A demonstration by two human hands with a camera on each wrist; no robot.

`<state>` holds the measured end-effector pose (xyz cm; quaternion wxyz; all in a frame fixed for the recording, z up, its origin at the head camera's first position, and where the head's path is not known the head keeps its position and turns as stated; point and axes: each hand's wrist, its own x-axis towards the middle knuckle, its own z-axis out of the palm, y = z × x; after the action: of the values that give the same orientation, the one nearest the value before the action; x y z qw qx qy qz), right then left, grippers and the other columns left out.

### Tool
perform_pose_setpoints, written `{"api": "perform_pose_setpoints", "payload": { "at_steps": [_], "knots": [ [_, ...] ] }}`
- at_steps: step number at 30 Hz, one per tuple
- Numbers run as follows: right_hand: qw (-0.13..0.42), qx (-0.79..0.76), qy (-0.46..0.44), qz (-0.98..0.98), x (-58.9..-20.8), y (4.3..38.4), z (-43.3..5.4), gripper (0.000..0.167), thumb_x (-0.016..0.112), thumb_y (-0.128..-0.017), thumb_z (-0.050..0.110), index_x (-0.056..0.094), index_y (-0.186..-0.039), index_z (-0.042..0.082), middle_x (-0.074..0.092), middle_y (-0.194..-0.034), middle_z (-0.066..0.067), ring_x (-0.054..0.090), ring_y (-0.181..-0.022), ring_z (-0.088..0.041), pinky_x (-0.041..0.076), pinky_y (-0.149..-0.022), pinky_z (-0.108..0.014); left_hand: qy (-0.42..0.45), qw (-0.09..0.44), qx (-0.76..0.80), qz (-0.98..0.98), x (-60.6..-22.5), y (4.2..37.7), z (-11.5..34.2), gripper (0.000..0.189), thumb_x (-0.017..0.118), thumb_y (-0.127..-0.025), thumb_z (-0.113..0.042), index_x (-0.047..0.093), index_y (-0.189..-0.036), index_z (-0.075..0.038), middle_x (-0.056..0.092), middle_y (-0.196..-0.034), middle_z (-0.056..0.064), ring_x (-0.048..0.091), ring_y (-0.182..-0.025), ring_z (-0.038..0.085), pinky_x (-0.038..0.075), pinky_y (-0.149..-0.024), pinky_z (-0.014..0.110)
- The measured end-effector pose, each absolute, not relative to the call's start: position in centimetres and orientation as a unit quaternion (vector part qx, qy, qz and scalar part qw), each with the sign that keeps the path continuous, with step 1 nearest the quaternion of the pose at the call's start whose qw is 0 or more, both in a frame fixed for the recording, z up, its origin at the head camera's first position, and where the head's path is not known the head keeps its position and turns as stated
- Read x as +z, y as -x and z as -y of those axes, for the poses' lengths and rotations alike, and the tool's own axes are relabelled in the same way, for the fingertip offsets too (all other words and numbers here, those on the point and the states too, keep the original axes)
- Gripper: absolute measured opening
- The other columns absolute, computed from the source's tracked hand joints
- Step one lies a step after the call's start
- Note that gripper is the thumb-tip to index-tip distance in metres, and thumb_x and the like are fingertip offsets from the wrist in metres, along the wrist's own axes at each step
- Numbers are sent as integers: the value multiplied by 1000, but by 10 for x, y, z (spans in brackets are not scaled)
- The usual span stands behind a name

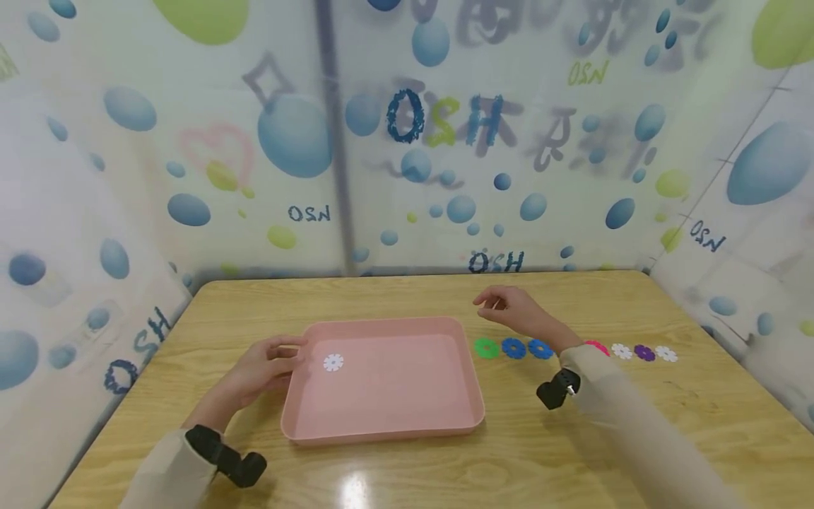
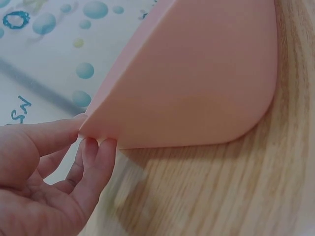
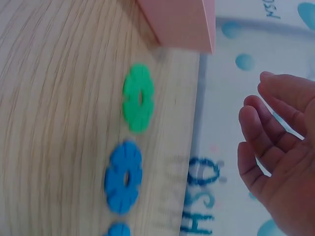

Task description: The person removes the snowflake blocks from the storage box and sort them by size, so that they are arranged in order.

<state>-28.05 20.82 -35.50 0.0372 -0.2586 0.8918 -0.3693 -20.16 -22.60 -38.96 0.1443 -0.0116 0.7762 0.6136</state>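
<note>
A shallow pink tray (image 1: pixel 388 385) lies on the wooden table, with one white flower-shaped disc (image 1: pixel 333 363) near its left end. At the tray's upper left corner my left hand (image 1: pixel 263 367) pinches the rim, thumb and fingertips on either side of it; the left wrist view shows this hand (image 2: pixel 59 172) at the corner close up. My right hand (image 1: pixel 514 309) hovers beyond the tray's right side with loosely bent fingers and nothing in them. Nearest to it are a green flower disc (image 1: pixel 487 348) and a blue flower disc (image 1: pixel 514 348).
The row of discs runs on to the right: another blue one (image 1: pixel 540 348), a pink one (image 1: pixel 596 347) partly behind the right forearm, a white one (image 1: pixel 621 351), a purple one (image 1: pixel 644 352) and a last white one (image 1: pixel 666 353). Patterned curtains (image 1: pixel 407 240) border the table (image 1: pixel 394 293).
</note>
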Motion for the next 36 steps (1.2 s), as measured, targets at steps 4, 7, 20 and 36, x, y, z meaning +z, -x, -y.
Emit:
{"api": "perform_pose_setpoints", "payload": {
  "at_steps": [4,7,20,36],
  "knots": [
    [63,-371,285,-881,-355,283,-184,22,58,-91,15,61,-109,3,59,-90,-5,53,-77,-18,47,-69,-32,14,147,614,-775,-389,202,226,47,56,-91,-9,39,-133,4,41,-126,27,56,-99,24,50,-82,36],
    [77,-365,303,-877,-354,285,-166,21,59,-90,13,61,-108,4,59,-89,-4,54,-76,-17,48,-70,-32,16,148,618,-772,-389,202,226,46,56,-91,-8,39,-132,4,40,-126,27,56,-98,23,51,-82,36],
    [196,-284,379,-859,-348,292,-94,24,64,-87,16,63,-108,7,60,-92,3,54,-85,-14,47,-76,-26,11,150,617,-773,-390,204,226,45,55,-91,-7,40,-132,5,41,-125,27,56,-96,23,51,-81,36],
    [234,-223,390,-862,-358,291,-19,26,67,-84,16,63,-109,9,58,-95,1,51,-86,-12,44,-74,-22,11,151,625,-766,-387,203,226,46,55,-91,-7,39,-132,5,41,-126,27,57,-97,22,51,-81,34]
  ]
}}
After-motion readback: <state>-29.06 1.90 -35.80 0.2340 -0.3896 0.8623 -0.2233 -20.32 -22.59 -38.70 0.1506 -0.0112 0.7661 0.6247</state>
